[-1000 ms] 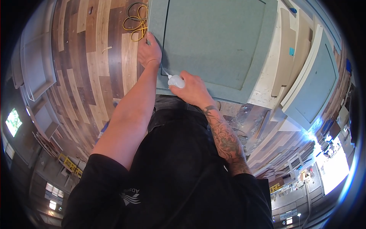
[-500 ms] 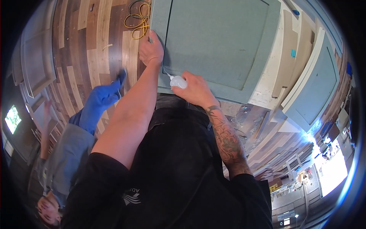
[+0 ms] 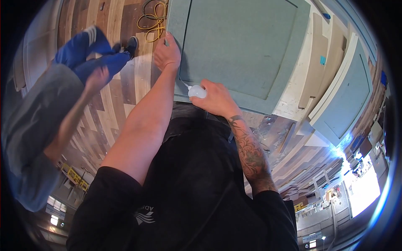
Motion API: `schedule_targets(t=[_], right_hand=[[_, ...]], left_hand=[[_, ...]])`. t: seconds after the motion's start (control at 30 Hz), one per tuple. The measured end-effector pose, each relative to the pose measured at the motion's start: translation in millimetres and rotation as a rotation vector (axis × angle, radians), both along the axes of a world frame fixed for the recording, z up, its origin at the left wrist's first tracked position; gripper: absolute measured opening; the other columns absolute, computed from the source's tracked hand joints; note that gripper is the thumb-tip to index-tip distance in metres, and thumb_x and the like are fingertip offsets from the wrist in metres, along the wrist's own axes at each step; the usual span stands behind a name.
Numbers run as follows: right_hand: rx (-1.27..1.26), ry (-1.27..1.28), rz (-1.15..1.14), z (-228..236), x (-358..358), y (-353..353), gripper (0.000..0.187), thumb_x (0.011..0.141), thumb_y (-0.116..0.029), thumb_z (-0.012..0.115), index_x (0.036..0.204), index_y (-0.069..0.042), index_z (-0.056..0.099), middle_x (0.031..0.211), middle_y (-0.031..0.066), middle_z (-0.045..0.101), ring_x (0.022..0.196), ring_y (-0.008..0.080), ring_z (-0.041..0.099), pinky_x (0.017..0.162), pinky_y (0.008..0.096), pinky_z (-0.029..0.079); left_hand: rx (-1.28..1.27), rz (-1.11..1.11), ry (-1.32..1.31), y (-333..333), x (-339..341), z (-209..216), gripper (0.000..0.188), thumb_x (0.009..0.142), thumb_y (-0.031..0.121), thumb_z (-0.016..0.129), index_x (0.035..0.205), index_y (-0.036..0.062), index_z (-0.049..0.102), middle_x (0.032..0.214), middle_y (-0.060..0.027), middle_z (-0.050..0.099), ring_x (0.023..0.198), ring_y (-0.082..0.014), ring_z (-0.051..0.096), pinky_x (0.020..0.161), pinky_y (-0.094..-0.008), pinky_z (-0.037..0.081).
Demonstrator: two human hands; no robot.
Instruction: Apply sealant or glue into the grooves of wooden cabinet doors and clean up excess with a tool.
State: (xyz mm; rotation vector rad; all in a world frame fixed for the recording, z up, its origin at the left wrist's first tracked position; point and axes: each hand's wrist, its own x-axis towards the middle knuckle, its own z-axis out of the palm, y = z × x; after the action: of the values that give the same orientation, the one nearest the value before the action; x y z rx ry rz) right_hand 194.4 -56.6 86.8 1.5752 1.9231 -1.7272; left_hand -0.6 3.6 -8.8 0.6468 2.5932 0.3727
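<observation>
A grey-green panelled cabinet door (image 3: 238, 46) lies in front of me. My left hand (image 3: 167, 55) grips its left edge, thumb pointing away from me; the other fingertips are partly hidden. Near the door's closest left corner, my right hand (image 3: 215, 97) is wrapped around a small white squeeze bottle (image 3: 197, 91). The bottle is tilted, and its thin nozzle points up and left at the inner corner of the door's frame, where frame and recessed panel meet. Whether the tip touches the door I cannot tell.
Another grey-green door (image 3: 345, 94) stands to the right, past pale boards (image 3: 314, 62). A coiled yellow cord (image 3: 155, 21) lies on the wood-plank floor (image 3: 113, 21) beyond my left hand. A person in blue trousers (image 3: 90, 52) walks at the left.
The person at the left has stepped farther into view, legs now higher in the picture. My hands, the bottle and the door have hardly moved.
</observation>
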Motion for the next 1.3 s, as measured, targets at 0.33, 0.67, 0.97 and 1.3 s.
schedule_targets(t=[0.33,0.67,0.97,1.3], right_hand=[[-0.037,-0.023,0.051,6,6,13,0.049,0.077,-0.042,0.076,0.102,0.000,0.067,0.101,0.0251,0.071,0.101,0.0436,0.066,0.088,0.0500,0.052],[0.020,-0.002,0.123,6,11,22,0.050,0.077,-0.042,0.076,0.104,-0.001,0.068,0.101,0.0232,0.071,0.100,0.0439,0.066,0.088,0.0497,0.053],[0.026,0.031,0.143,4,14,35,0.049,0.074,-0.041,0.076,0.099,0.001,0.069,0.096,0.0247,0.072,0.092,0.0450,0.068,0.082,0.0488,0.054],[0.015,-0.033,0.257,13,5,55,0.043,0.071,-0.037,0.074,0.096,-0.002,0.072,0.095,0.0211,0.073,0.093,0.0407,0.069,0.082,0.0491,0.054]], left_hand=[[-0.012,-0.009,-0.028,3,7,7,0.063,0.100,0.064,0.041,0.125,0.0137,0.071,0.123,-0.0184,0.071,0.114,-0.0407,0.065,0.095,-0.0504,0.051],[-0.010,-0.008,-0.049,3,6,9,0.069,0.099,0.067,0.037,0.125,0.0132,0.071,0.122,-0.0185,0.072,0.113,-0.0412,0.067,0.095,-0.0523,0.052],[-0.039,-0.024,-0.037,3,2,5,0.070,0.099,0.068,0.037,0.125,0.0139,0.072,0.119,-0.0183,0.073,0.111,-0.0409,0.067,0.094,-0.0519,0.052],[-0.046,-0.016,-0.012,-1,-3,0,0.066,0.099,0.067,0.039,0.126,0.0175,0.072,0.117,-0.0203,0.072,0.110,-0.0426,0.067,0.093,-0.0527,0.051]])
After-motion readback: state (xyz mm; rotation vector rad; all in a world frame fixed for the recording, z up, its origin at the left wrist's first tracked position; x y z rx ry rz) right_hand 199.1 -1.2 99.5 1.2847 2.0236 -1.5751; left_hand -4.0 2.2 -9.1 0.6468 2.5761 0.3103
